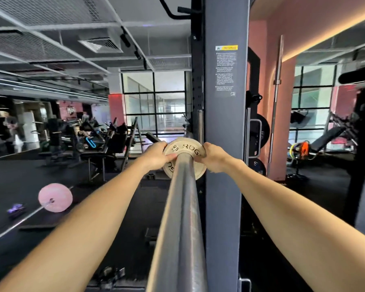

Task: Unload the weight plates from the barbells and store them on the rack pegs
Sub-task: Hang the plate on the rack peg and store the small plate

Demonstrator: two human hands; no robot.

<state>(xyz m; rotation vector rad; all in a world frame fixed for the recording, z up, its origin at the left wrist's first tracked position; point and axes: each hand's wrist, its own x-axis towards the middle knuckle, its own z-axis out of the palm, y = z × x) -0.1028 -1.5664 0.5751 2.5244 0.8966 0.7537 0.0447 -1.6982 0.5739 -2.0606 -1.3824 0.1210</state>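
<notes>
A small tan metal weight plate with raised lettering sits on the steel sleeve of a barbell that runs straight away from me. My left hand grips the plate's left rim, thumb on its face. My right hand grips its right rim. Both arms are stretched out along the bar. The plate's far face is hidden.
A grey rack upright stands just right of the bar. Black plates hang on pegs behind it, and an empty bar leans upright by the pink wall. A second barbell with a pink plate lies on the floor at left. Benches stand beyond.
</notes>
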